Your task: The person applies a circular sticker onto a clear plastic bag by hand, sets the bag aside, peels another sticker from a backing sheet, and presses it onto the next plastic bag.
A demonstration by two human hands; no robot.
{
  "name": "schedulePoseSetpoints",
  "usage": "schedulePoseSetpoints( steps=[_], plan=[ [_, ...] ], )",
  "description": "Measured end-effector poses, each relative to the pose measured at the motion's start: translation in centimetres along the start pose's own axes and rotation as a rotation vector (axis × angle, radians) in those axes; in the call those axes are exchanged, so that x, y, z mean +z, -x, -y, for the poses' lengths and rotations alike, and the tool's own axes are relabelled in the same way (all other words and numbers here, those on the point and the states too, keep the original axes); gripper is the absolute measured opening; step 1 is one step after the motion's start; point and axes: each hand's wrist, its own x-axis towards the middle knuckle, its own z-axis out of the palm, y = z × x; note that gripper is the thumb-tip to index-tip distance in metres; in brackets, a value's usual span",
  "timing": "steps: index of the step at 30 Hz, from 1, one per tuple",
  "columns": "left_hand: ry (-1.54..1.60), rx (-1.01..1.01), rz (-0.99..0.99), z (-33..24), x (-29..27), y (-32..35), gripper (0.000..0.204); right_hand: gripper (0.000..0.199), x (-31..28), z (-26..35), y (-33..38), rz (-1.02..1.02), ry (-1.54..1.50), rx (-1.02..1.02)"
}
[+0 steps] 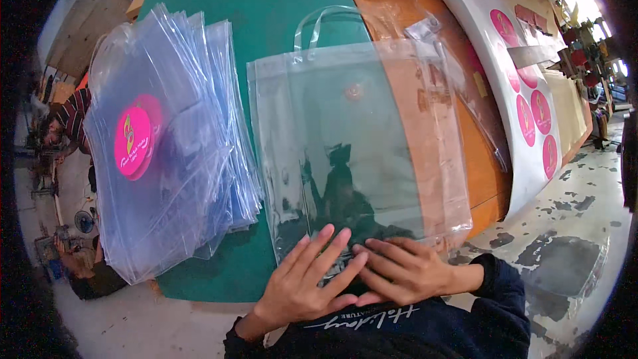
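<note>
Fingers (319,252) of the left hand (302,282) are spread flat and pressed down on the near edge of a clear bag (352,139); those of the right hand (405,269) are laid flat too, close together, their tips touching the left fingertips. Nothing is pinched. The bag is laid on the desk (266,0) at its near edge, handles (325,23) pointed to the far side, across the seam where green mat meets orange top. Just left of it, on the mat, a fanned stack (173,146) of like bags is kept, a pink round sticker (133,141) on the top one. A white sheet (525,100) of such stickers is set along the right edge. Smoothing of the bag appears to be the step in hand; a sticker would probably be called for next, judged from the stack.
</note>
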Motion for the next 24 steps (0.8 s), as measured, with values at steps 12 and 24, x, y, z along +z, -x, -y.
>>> schedulePoseSetpoints(
  steps=[12, 24],
  plan=[
    [-0.172, -0.078, 0.188, -1.7, 2.1, -0.4, 0.061, 0.082, -2.9, -7.7, 2.2, 0.306, 0.32, 0.775],
    [-0.196, -0.093, 0.172, -1.8, 2.5, -0.4, 0.06, 0.026, -2.8, -7.7, 5.2, -0.446, 0.23, 0.821]
  ],
)
